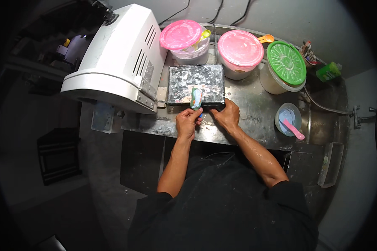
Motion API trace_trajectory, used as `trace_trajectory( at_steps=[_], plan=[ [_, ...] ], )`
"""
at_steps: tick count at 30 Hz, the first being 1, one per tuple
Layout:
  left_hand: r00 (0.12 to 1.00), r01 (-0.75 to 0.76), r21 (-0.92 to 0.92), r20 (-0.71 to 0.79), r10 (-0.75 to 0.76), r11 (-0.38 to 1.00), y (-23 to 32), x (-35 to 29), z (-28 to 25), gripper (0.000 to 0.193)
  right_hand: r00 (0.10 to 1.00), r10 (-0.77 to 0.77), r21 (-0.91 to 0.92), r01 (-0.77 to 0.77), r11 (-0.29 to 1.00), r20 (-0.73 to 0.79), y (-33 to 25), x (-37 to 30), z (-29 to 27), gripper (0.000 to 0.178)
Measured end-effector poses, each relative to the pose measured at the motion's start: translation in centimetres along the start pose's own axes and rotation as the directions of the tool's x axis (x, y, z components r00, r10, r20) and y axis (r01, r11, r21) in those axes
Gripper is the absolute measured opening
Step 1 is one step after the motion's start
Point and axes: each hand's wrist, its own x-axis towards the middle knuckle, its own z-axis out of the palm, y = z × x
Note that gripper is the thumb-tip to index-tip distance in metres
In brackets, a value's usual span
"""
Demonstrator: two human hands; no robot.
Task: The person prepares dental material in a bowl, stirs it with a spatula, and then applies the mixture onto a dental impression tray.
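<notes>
My left hand (187, 122) pinches a small green mould (193, 104), which looks like a dental impression. Pale blue paste lies in it, and a bit of blue shows under my fingertips. The mould is held over the front edge of a flat black box (195, 79), whose top is smeared with white residue. At the front right corner of that box, my right hand (228, 115) grips it, thumb along the front and the other fingers partly hidden. To the right, a translucent mixing bowl (297, 111) contains similar pale blue paste and a pink spatula (294, 129).
Behind the box stand two pink-lidded tubs (190, 55) (238, 72) with scoops and a green-lidded tub (274, 81). A large white machine (113, 54) flanks the left side. At right are a sink (322, 125), a tap (358, 119) and a green container (329, 72).
</notes>
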Motion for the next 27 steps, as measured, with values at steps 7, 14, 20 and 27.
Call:
trace_trajectory(
  at_steps=[7, 14, 20, 27],
  plan=[
    [0.999, 0.026, -0.001, 0.028, -0.026, 1.000, 0.3, 0.3, -0.8, 0.021, 0.998, 0.026, -0.054, -0.030, 0.998, -0.061, -1.5, -0.2, 0.9, 0.043],
    [0.995, 0.067, 0.006, 0.074, -0.067, 0.998, 0.7, 0.7, -1.1, 0.020, 0.992, 0.007, -0.032, -0.011, 0.999, -0.127, -1.7, -0.4, 1.1, 0.039],
    [0.987, 0.061, 0.039, 0.145, -0.067, 0.997, 1.6, 0.1, -0.6, 0.017, 0.997, 0.076, -0.054, -0.075, 0.996, 0.013, -1.7, 0.2, -0.6, 0.036],
    [0.957, -0.008, 0.257, 0.283, -0.068, 0.966, 2.6, -3.0, 3.7, 0.016, 0.936, 0.082, 0.492, -0.253, 0.833, 0.342, 1.4, -1.9, -8.1, 0.020]
  ],
)
